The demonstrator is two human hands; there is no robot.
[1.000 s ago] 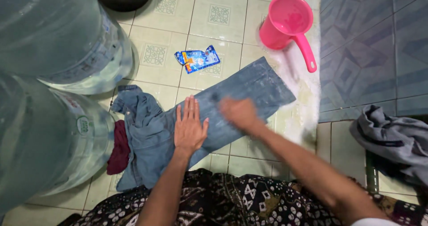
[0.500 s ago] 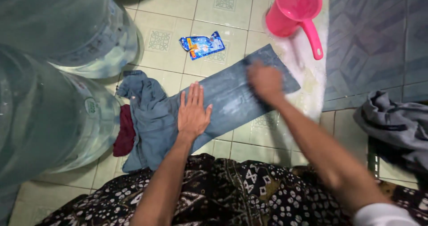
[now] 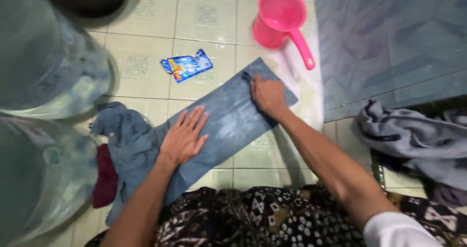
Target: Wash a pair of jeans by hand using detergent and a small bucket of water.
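- Blue denim jeans (image 3: 228, 125) lie on the pale green patterned tile floor (image 3: 209, 13), one leg stretched flat and slanting up toward the right, the waist end bunched in a heap at the left.
- The flat leg shows whitish soapy streaks along much of its length, so by my reading the scrubbing of this leg is well under way; the bunched waist part looks darker and unlathered, so it seems still to be done.
- The left hand (image 3: 184, 136) lies palm down on the middle of the leg, fingers spread and straight, gripping nothing, only pinning the cloth.
- The right hand (image 3: 267, 95) sits at the far hem end, fingers curled down against the denim; whether it holds a brush or only cloth I cannot tell.
- White suds (image 3: 304, 89) spread over the tiles just beyond the hem, so rinsing appears not yet done.
- A pink plastic dipper with a long handle (image 3: 279, 18) stands just past the suds.
- A small blue detergent sachet (image 3: 187, 66) lies on the tiles near the leg's upper edge, apart from it.
- A dark red cloth (image 3: 104, 176) lies against the bunched end, beside large clear water jugs (image 3: 44, 67).
- A grey garment (image 3: 408, 137) is heaped well apart at the right.
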